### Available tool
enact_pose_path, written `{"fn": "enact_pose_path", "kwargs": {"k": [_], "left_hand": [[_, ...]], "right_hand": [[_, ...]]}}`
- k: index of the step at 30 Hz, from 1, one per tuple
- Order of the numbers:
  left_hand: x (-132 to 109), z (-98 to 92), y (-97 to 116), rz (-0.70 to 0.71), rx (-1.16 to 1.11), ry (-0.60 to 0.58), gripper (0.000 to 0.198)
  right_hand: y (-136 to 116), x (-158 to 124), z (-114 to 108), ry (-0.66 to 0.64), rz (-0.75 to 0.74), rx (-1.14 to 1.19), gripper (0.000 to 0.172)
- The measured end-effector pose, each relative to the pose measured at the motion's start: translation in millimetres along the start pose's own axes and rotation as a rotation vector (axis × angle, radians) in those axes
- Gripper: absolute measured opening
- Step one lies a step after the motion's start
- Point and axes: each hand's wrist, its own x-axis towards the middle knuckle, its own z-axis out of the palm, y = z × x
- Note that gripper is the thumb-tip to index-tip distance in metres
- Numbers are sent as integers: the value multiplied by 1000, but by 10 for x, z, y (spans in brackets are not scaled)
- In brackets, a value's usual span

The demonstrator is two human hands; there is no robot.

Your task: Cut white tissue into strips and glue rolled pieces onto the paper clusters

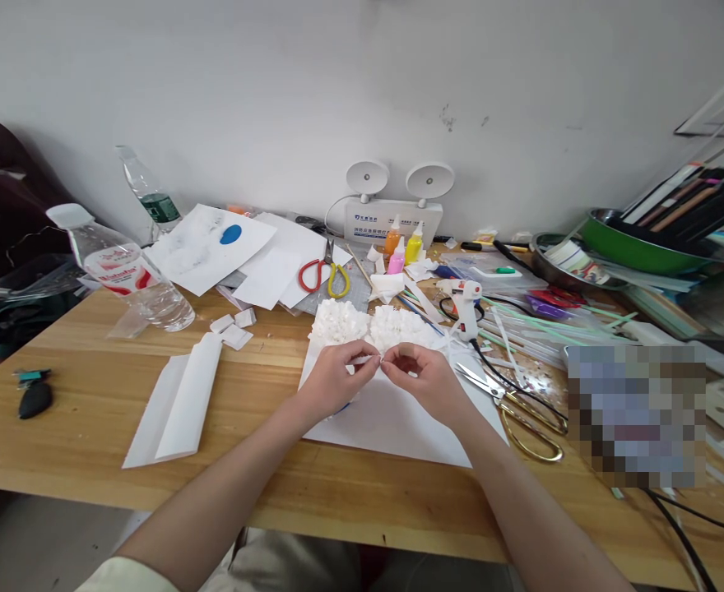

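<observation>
My left hand (341, 376) and my right hand (424, 376) meet over a white sheet of paper (424, 427). Thumb and forefinger of each are pinched together, their tips nearly touching. Between them is a small white piece, likely paper, mostly hidden by the fingers. Just beyond my hands, two heaps of crumpled white bits, the left heap (336, 321) and the right heap (405, 326), lie on the sheet. A bit of blue shows under my left hand. Gold-handled scissors (531, 427) lie partly open to the right of my right hand.
A white glue gun (462, 304) with a black cord stands behind the right hand. Farther back are red-and-yellow-handled scissors (323, 275) and small paint bottles (396, 256). Folded paper (180, 403) and a water bottle (133, 275) are at left; a blurred-out object (639, 415) is at right.
</observation>
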Motion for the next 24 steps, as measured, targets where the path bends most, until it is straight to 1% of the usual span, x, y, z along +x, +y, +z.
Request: {"fn": "enact_pose_path", "kwargs": {"k": [5,13,20,24], "left_hand": [[-3,-4,20,3,-18,-2,15],[-13,12,-1,35,19,13,16],[-16,15,9,56,35,-13,17],[-22,15,0,51,16,2,17]], "right_hand": [[8,1,7,38,-9,-28,13],[4,-1,6,67,-33,-77,13],[3,-14,25,136,-50,-136,10],[14,-12,45,184,-68,-149,8]]}}
